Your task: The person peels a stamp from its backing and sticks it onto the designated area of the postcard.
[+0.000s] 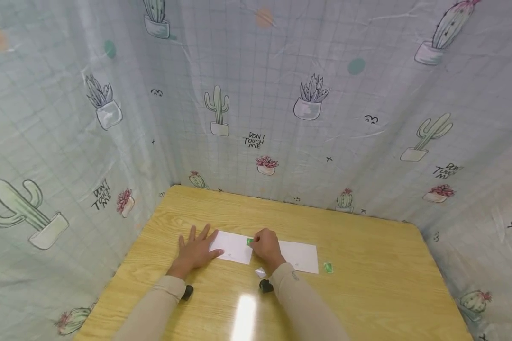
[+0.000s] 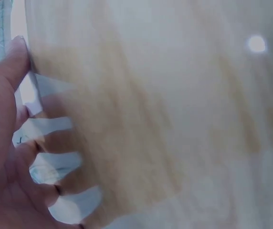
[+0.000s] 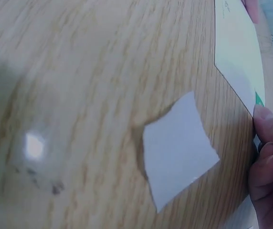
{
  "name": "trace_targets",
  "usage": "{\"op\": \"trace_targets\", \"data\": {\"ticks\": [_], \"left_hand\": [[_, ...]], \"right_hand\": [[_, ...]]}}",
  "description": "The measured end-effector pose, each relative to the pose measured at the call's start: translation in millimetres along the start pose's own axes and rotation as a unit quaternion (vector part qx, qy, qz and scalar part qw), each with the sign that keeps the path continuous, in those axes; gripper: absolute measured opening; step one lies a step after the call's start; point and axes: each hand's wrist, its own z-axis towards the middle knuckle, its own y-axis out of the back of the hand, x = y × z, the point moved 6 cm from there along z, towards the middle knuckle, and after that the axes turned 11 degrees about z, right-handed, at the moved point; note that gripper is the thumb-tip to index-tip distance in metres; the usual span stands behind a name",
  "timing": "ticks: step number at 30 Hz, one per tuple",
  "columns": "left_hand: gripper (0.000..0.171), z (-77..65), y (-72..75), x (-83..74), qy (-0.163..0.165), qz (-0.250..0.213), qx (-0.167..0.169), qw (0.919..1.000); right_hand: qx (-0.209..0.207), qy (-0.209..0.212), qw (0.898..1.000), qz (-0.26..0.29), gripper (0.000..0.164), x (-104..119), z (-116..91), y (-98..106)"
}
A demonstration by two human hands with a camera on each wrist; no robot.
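My left hand (image 1: 197,252) lies spread on the table, its thumb and index finger touching the left side of a white envelope (image 1: 232,247). In the left wrist view, the fingers of the left hand (image 2: 12,157) are spread apart. The right hand (image 1: 266,245), its fingers curled, is at the envelope's upper right corner. There its thumb touches a small green stamp (image 1: 249,241), partly covered by the hand. In the right wrist view, the thumb tip (image 3: 264,113) overlaps the green stamp (image 3: 258,98). A white paper scrap (image 3: 179,152) lies on the table near the right wrist.
A second white envelope (image 1: 300,255) lies to the right, partly behind the right hand. Another green stamp (image 1: 328,267) is on the table beside it. The wooden table (image 1: 367,293) meets a cactus-print curtain (image 1: 281,94) at the back and sides.
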Motion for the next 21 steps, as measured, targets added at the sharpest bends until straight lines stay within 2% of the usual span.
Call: {"op": "trace_targets", "data": {"ticks": [4, 8, 13, 17, 21], "left_hand": [[0.078, 1.0, -0.1, -1.9, 0.001, 0.000, 0.003, 1.0000], [0.078, 0.8, -0.5, 1.0, 0.008, -0.006, 0.006, 0.9999], [0.079, 1.1, 0.3, 4.9, 0.013, -0.022, 0.012, 0.9996], [0.080, 3.2, 2.6, 4.4, 0.012, -0.035, 0.018, 0.9992], [0.079, 4.6, 3.5, 1.8, 0.007, -0.038, 0.020, 0.9990]], "right_hand": [[-0.021, 0.007, 1.000, -0.012, 0.042, -3, -2, 4], [-0.035, -0.003, 0.999, -0.025, 0.027, -6, -4, 8], [-0.034, -0.018, 0.999, -0.003, 0.011, -3, -9, 14], [-0.032, -0.010, 0.999, 0.016, 0.009, -3, -14, 21], [-0.037, 0.008, 0.999, 0.007, 0.009, -5, -18, 27]]}}
